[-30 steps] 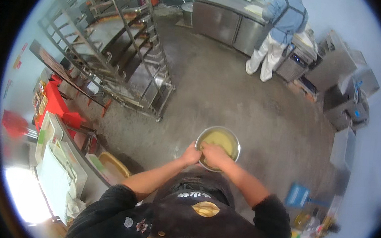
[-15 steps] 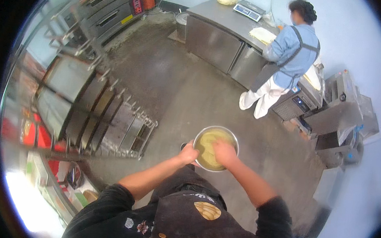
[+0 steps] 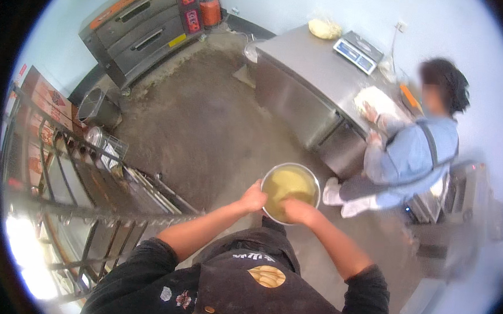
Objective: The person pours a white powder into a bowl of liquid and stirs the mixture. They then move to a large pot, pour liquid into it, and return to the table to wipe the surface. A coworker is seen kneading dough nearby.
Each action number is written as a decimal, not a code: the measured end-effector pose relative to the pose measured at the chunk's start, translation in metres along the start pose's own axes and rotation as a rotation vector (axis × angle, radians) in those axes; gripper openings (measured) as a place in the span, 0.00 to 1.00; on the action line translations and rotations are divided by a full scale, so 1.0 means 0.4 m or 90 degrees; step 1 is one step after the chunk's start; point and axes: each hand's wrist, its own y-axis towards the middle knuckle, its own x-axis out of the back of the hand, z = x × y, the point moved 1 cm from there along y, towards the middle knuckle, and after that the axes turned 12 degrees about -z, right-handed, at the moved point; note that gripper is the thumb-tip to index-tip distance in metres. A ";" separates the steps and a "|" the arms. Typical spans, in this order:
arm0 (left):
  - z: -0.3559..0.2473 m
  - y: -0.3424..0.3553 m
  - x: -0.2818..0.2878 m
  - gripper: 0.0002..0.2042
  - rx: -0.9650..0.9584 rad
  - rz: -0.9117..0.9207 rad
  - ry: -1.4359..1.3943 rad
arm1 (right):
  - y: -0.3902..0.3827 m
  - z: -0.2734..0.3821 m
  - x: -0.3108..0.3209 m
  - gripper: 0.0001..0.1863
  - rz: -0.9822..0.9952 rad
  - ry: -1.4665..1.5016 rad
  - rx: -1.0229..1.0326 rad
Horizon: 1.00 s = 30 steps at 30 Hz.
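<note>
Gripping the rim of the steel bowl (image 3: 291,193), the left hand (image 3: 253,198) steadies it in mid-air while the right hand (image 3: 298,210), fingers hidden, presses into the yellow dough (image 3: 288,183).

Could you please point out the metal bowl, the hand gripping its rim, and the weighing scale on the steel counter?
metal bowl (image 3: 313,181): head view, far right rim.
left hand (image 3: 253,198): head view, back of hand.
weighing scale (image 3: 357,52): head view, top platform.

One head-worn fisheye view looks steeply down, close over the forearms, floor beyond
</note>
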 end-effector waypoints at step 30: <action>-1.144 1.352 -0.169 0.28 -0.028 0.203 0.102 | 1.059 -0.930 0.931 0.18 -0.217 -0.134 -0.150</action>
